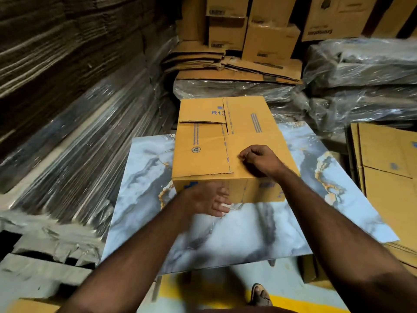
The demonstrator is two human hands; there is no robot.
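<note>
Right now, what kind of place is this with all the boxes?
Probably a carton storeroom or packing warehouse. Flattened cardboard is stacked high on the left, plastic-wrapped bundles lie on the right, and made-up boxes are piled at the back.

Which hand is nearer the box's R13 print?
Right. The right hand lies curled on the box top, toward the camera from the R13 print; the left hand is lower, open at the front face.
</note>
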